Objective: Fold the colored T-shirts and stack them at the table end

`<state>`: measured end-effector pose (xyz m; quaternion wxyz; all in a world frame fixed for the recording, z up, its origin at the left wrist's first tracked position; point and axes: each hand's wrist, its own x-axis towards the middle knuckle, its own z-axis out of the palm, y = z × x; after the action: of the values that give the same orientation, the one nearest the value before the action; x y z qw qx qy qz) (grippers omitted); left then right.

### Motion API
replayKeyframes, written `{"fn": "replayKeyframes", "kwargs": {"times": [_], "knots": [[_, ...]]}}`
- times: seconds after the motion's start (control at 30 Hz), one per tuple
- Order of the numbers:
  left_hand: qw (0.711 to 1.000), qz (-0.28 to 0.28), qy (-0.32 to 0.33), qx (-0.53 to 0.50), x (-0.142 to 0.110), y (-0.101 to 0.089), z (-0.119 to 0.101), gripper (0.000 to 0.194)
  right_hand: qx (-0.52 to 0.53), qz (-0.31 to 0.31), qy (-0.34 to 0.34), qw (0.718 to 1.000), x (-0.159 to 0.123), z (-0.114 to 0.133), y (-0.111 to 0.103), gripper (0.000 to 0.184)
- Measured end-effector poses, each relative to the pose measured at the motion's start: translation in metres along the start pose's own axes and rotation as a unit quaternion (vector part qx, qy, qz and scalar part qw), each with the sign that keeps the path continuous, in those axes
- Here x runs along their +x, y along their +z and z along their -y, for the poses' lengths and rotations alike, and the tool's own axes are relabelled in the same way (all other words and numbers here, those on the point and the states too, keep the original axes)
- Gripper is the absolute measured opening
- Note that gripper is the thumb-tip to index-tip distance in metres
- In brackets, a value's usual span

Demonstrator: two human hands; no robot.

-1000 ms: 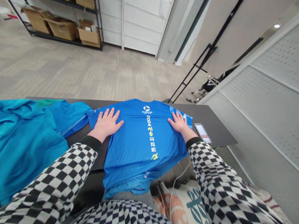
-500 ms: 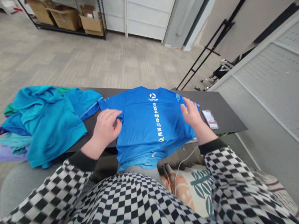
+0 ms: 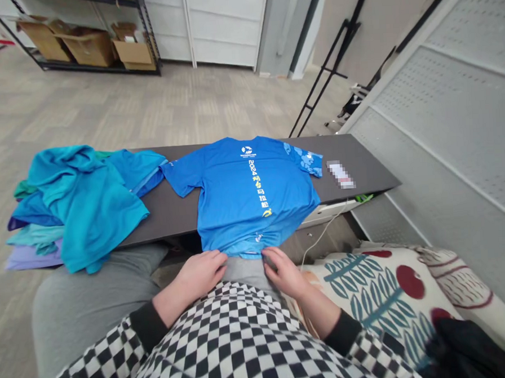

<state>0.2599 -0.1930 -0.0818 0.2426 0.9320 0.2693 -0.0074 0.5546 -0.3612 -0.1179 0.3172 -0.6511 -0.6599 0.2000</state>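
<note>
A blue T-shirt (image 3: 231,196) with white and yellow lettering lies spread over the dark table (image 3: 361,155), collar at the far edge, its lower part hanging over the near edge toward my lap. My left hand (image 3: 204,273) is at the left end of the hem, its fingers curled onto the cloth. At the hem's right end, my right hand (image 3: 282,271) has its fingertips closed on the edge. Both sleeves lie out to the sides, the right one patterned in lighter blue.
A heap of teal, blue and purple clothes (image 3: 88,203) covers the table's left end. Right of the shirt lies a blurred-out phone-like object (image 3: 340,175). A white cable (image 3: 326,230) hangs below the table. A patterned cushion (image 3: 368,290) and a perforated grey panel (image 3: 456,127) are on the right.
Both hands have left the upper part of the shirt and come down toward me to the hem. The sleeves, covered by the hands before, now show.
</note>
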Motion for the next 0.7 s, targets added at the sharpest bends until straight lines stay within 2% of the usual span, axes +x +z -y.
{"fn": "replayKeyframes", "kwargs": {"times": [0.17,0.27,0.4,0.53,0.6,0.7], "knots": [[0.996,-0.015,-0.080,0.027,-0.011,0.015,-0.003,0.029,-0.043,-0.035,-0.001,0.998,0.008,0.002,0.013,0.028],[0.995,-0.019,-0.092,0.043,-0.013,0.016,0.000,0.027,-0.073,-0.035,-0.014,0.997,0.013,0.001,0.013,0.022],[0.997,-0.034,-0.058,0.048,-0.016,0.002,-0.003,0.025,-0.080,-0.036,-0.031,0.996,0.016,0.007,0.000,0.021],[0.999,-0.054,0.007,-0.002,-0.035,-0.011,-0.012,0.017,-0.063,-0.062,-0.042,0.995,0.009,0.013,-0.020,0.018],[0.998,-0.044,0.021,-0.030,-0.044,-0.011,-0.013,0.016,-0.048,-0.045,-0.053,0.996,0.002,0.013,-0.026,0.017],[0.998,-0.005,0.008,-0.070,-0.050,-0.003,-0.011,0.018,-0.037,0.008,-0.069,0.997,-0.009,0.012,-0.026,0.015]]}}
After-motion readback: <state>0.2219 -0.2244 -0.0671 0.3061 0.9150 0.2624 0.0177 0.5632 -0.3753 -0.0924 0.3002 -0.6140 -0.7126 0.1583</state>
